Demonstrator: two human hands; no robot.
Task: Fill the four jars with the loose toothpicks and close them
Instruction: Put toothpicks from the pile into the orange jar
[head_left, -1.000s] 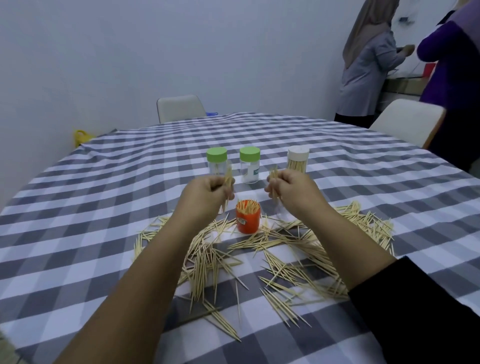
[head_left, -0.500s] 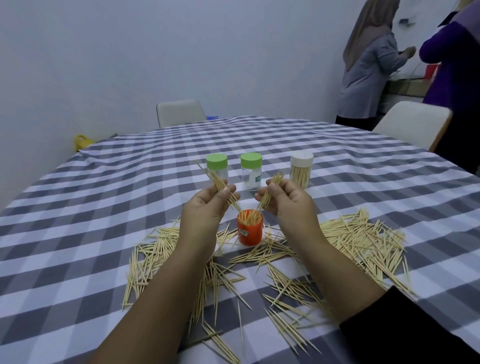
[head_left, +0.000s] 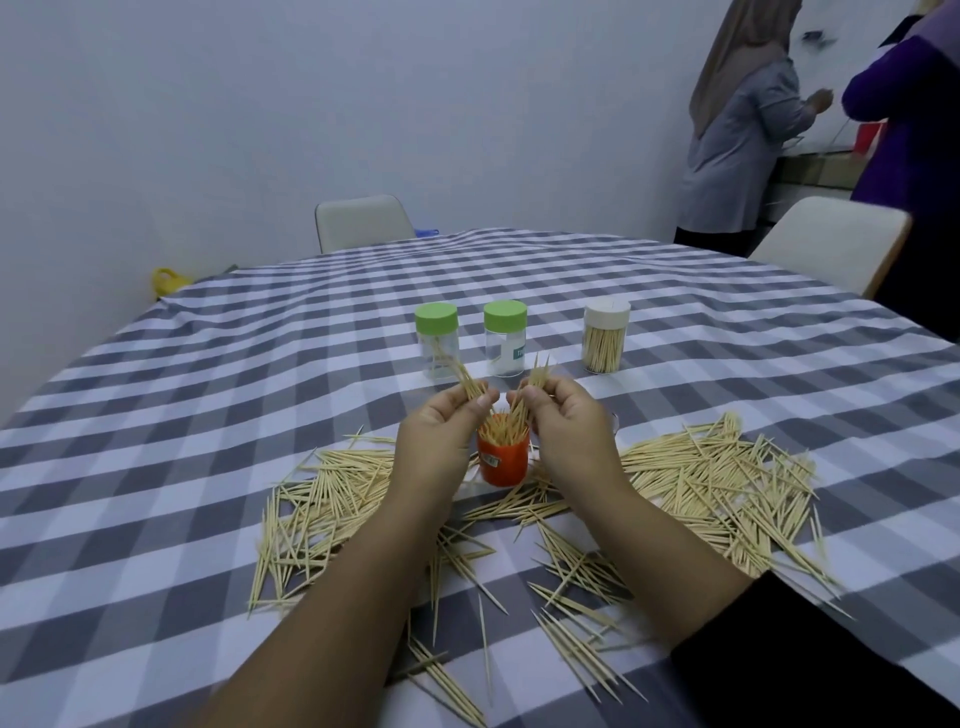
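Checked tablecloth table (head_left: 208, 415), loose toothpicks (head_left: 701, 483), four jars (head_left: 503, 460)

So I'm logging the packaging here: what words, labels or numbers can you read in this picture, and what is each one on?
"TO", cut off, white on a teal label: on the middle clear plastic jar with the green lid.
Small white sticker on the open orange plastic jar: too blurred to read.
Left green-lidded clear jar and white-lidded clear jar of toothpicks: no readable text.

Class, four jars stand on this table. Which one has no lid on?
The orange jar, nearest the person, between the left hand and right hand. Its mouth is open; the others wear green or white caps.
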